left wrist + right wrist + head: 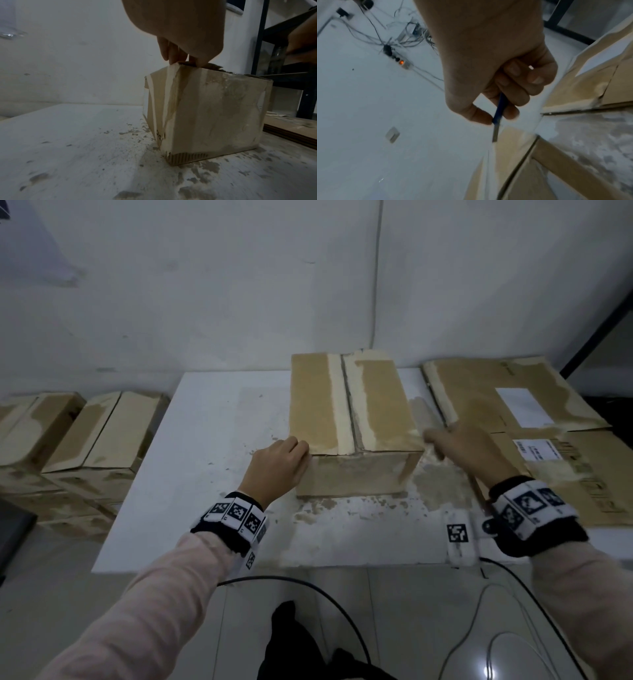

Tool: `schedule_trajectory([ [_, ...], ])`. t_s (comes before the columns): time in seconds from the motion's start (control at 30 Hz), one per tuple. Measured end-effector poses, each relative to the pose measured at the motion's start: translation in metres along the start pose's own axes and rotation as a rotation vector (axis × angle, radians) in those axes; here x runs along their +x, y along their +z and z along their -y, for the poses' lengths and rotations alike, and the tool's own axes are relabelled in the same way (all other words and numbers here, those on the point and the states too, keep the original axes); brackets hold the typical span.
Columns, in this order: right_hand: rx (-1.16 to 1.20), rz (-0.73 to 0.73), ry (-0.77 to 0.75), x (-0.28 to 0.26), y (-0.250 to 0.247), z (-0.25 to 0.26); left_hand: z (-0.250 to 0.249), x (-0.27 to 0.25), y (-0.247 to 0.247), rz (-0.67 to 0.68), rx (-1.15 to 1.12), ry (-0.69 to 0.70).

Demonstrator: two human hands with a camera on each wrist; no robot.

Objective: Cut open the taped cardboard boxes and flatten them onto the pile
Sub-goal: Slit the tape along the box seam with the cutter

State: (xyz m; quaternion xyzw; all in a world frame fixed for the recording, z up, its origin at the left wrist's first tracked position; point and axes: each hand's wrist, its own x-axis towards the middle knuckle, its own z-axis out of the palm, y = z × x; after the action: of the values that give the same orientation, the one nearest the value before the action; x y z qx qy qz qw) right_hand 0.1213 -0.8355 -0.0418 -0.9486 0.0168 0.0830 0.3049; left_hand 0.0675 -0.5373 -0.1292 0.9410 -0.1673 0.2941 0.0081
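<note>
Nearest the camera, right hand (496, 75) fingers curled round a blue-handled utility knife (498, 116), short blade out and pointing down toward the box's right top edge. Left hand (279, 465) steadies the cardboard box (352, 419) at its near-left top corner; fingers (173, 54) bent down onto the edge, pinching or pressing, cannot tell which.

Box sits upright mid-bench, toward the far edge of the white bench (205, 446). Long axis runs near-to-far; centre seam (349, 402) follows it, tape bands either side. Seam shows as a dark gap along the top, so the tape there looks already slit. Near-right corner looks split, a side panel (409, 470) standing away.

Step in hand, by my reading: cutting the remaining tape on the right side. Next move calls for a shallow draw of the blade along that edge, away from the left hand, box held firm.

Flattened pile (531, 419) lies just beside the box at the bench's right edge. More taped boxes (96, 440) stacked off the left edge.
</note>
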Motion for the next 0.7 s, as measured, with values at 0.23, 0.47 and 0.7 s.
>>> schedule_trajectory([
  [0.23,-0.027,0.054,0.264,0.064,0.040,-0.055,-0.006,-0.003,0.001,-0.013,-0.039,-0.084],
  [0.47,0.143,0.264,0.269,0.074,0.081,-0.078,-0.001,-0.005,-0.002,0.019,-0.089,-0.079],
  [0.7,0.172,-0.168,0.248,0.092,0.051,-0.053,0.012,0.018,0.002,0.097,-0.358,-0.236],
])
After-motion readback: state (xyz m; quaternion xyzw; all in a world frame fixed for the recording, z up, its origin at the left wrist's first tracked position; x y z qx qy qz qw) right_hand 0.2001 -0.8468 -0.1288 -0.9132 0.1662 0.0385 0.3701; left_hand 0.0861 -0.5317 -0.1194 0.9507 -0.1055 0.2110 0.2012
